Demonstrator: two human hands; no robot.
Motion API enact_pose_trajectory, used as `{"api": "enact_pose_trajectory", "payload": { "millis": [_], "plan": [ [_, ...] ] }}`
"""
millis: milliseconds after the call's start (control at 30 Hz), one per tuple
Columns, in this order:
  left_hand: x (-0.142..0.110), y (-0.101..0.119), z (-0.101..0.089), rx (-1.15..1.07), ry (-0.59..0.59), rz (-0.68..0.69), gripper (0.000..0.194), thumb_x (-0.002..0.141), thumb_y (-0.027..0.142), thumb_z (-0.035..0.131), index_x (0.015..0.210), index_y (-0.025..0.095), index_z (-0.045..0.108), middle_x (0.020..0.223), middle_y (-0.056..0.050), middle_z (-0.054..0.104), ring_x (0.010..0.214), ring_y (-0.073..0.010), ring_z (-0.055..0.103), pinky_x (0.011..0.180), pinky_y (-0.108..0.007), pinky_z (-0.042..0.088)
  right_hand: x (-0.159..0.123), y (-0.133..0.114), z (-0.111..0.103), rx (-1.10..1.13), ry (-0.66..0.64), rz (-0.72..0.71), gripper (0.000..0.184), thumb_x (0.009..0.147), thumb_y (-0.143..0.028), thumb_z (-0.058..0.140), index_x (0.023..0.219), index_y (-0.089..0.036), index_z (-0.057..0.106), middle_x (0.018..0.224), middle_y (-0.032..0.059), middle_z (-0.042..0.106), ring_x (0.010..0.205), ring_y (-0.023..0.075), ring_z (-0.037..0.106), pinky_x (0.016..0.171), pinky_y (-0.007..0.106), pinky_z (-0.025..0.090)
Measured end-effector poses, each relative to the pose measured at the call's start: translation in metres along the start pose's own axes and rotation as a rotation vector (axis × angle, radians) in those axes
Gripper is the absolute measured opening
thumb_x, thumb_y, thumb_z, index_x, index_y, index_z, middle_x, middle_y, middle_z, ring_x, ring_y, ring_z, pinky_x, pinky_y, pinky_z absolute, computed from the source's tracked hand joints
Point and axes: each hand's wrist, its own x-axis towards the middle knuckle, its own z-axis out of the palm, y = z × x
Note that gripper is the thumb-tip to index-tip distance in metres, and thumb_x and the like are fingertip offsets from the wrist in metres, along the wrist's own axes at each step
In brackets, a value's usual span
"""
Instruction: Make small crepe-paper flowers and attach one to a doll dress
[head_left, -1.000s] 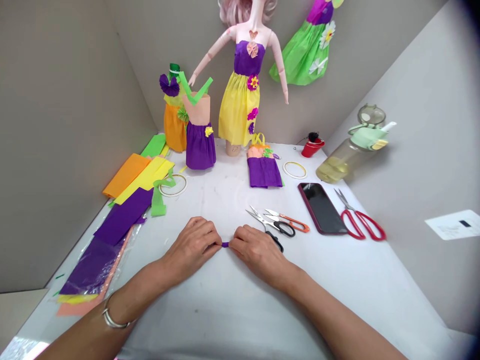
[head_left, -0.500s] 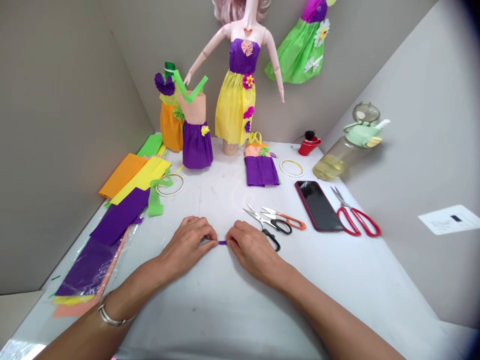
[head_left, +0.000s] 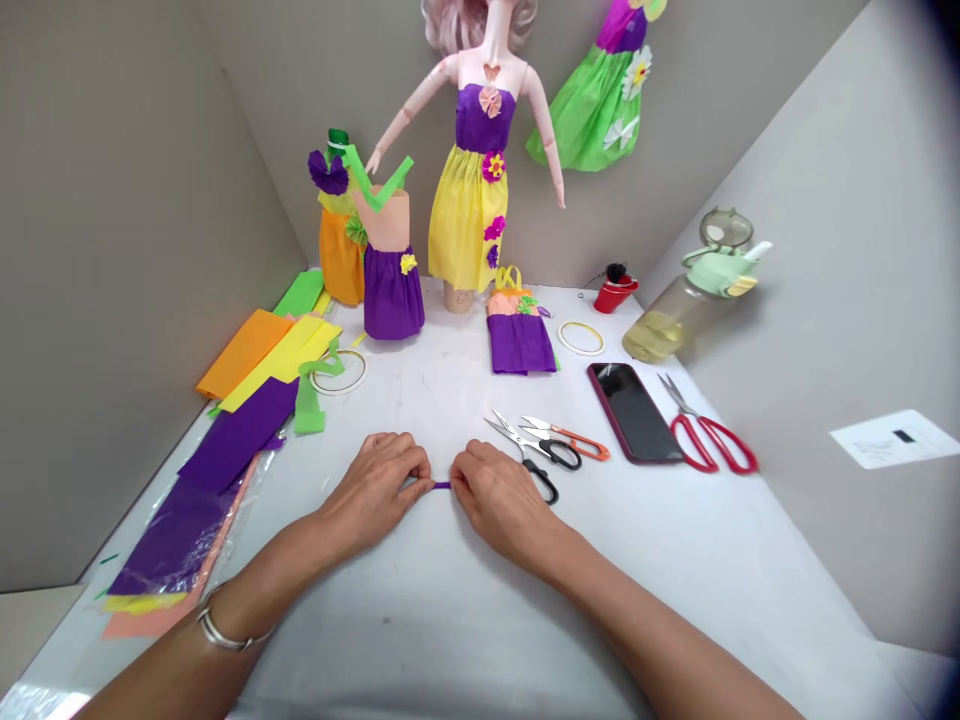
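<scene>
A thin purple strip (head_left: 442,486) stretches between my two hands, low over the white table; its ends are hidden in my fingers. My left hand (head_left: 386,480) pinches one end between thumb and fingers. The other end is pinched by my right hand (head_left: 491,492), whose fingertips partly face away from me. Just beyond the right hand lie black-handled scissors (head_left: 541,480), partly covered by that hand. Orange-handled snips (head_left: 589,444) rest against them. To the left are folded purple sheets (head_left: 238,435), some inside clear plastic.
A doll (head_left: 480,200) in a purple and yellow dress stands at the back, beside a small purple-skirted dress (head_left: 394,290). On the right are a phone (head_left: 637,412), red-handled scissors (head_left: 712,440) and a bottle (head_left: 667,315). Tape rolls (head_left: 582,324) lie farther back.
Both hands keep their pinch on the purple strip and have barely moved. The whole view has shifted slightly.
</scene>
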Motion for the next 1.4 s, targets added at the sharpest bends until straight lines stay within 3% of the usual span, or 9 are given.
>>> {"api": "enact_pose_trajectory", "payload": {
  "millis": [167, 333, 467, 833, 1000, 1100, 1200, 1300, 1400],
  "plan": [
    [0.0, -0.003, 0.0, -0.019, 0.02, -0.001, 0.009, 0.091, 0.018, 0.053, 0.083, 0.02, 0.057, 0.085, 0.0, 0.057, 0.085, -0.0192, 0.053, 0.084, -0.037, 0.038, 0.001, 0.008, 0.004, 0.072, 0.041, -0.03, 0.01, 0.091, -0.012, 0.052, 0.089, -0.018, 0.06, 0.089, 0.0028, 0.058, 0.07, 0.0143, 0.053, 0.058, 0.026, 0.033],
    [-0.001, -0.006, 0.004, -0.075, 0.075, 0.149, 0.02, 0.093, 0.009, 0.046, 0.089, 0.022, 0.061, 0.089, 0.0, 0.059, 0.089, -0.0172, 0.052, 0.086, -0.034, 0.038, 0.001, 0.02, 0.008, 0.117, 0.081, -0.305, 0.02, 0.091, -0.006, 0.053, 0.1, -0.02, 0.065, 0.093, 0.0022, 0.062, 0.08, 0.0146, 0.057, 0.066, 0.024, 0.039],
    [-0.002, -0.008, 0.006, -0.057, 0.112, 0.183, 0.02, 0.089, 0.008, 0.051, 0.088, 0.022, 0.065, 0.086, 0.0, 0.061, 0.088, -0.0173, 0.052, 0.089, -0.035, 0.037, -0.002, 0.027, 0.011, 0.031, 0.124, -0.395, 0.019, 0.092, -0.006, 0.052, 0.096, -0.018, 0.067, 0.089, 0.0028, 0.064, 0.082, 0.0162, 0.057, 0.069, 0.026, 0.041],
    [-0.008, -0.005, 0.003, -0.087, 0.147, 0.139, 0.027, 0.083, 0.003, 0.045, 0.086, 0.02, 0.066, 0.085, -0.002, 0.061, 0.089, -0.0188, 0.053, 0.093, -0.038, 0.04, -0.011, 0.004, 0.0, -0.368, 0.147, -0.489, 0.02, 0.077, 0.004, 0.06, 0.085, -0.014, 0.06, 0.083, 0.0045, 0.061, 0.073, 0.0203, 0.054, 0.06, 0.031, 0.042],
    [-0.008, -0.004, -0.006, -0.272, 0.246, -0.008, 0.023, 0.085, 0.011, 0.045, 0.09, 0.022, 0.065, 0.095, -0.004, 0.061, 0.098, -0.0207, 0.054, 0.091, -0.035, 0.042, -0.009, 0.001, 0.01, -0.414, 0.167, -0.491, 0.023, 0.07, 0.005, 0.058, 0.084, -0.014, 0.059, 0.083, 0.0067, 0.06, 0.076, 0.0235, 0.056, 0.061, 0.032, 0.044],
    [-0.009, -0.005, -0.016, -0.452, 0.358, -0.136, 0.016, 0.087, 0.022, 0.049, 0.091, 0.023, 0.065, 0.101, -0.004, 0.061, 0.102, -0.0216, 0.055, 0.095, -0.035, 0.04, -0.004, 0.006, 0.014, -0.156, 0.19, -0.332, 0.021, 0.074, 0.004, 0.055, 0.08, -0.016, 0.061, 0.082, 0.0056, 0.061, 0.077, 0.0209, 0.058, 0.063, 0.03, 0.044],
    [-0.01, -0.001, -0.024, -0.706, 0.395, -0.287, 0.017, 0.087, 0.035, 0.053, 0.095, 0.024, 0.063, 0.103, -0.003, 0.061, 0.102, -0.0226, 0.055, 0.094, -0.034, 0.039, 0.001, 0.01, 0.005, 0.451, 0.184, -0.037, 0.018, 0.079, -0.004, 0.054, 0.077, -0.017, 0.066, 0.08, 0.0027, 0.063, 0.071, 0.0147, 0.058, 0.065, 0.026, 0.045],
    [-0.007, 0.01, -0.03, -0.959, 0.365, -0.408, 0.023, 0.085, 0.041, 0.058, 0.099, 0.024, 0.062, 0.103, -0.003, 0.061, 0.103, -0.0229, 0.055, 0.092, -0.033, 0.04, 0.005, 0.009, -0.017, 1.1, 0.085, 0.188, 0.007, 0.076, -0.02, 0.063, 0.073, -0.015, 0.067, 0.065, -0.0001, 0.06, 0.06, 0.012, 0.056, 0.063, 0.025, 0.045],
    [0.006, 0.026, -0.038, -1.119, 0.293, -0.373, 0.03, 0.079, 0.043, 0.065, 0.1, 0.022, 0.064, 0.103, -0.004, 0.063, 0.104, -0.0231, 0.055, 0.093, -0.033, 0.04, 0.011, 0.005, -0.042, 1.488, 0.081, 0.251, 0.021, 0.069, -0.033, 0.075, 0.071, -0.014, 0.067, 0.058, -0.0011, 0.058, 0.054, 0.0108, 0.052, 0.061, 0.027, 0.048]
  ]
}}
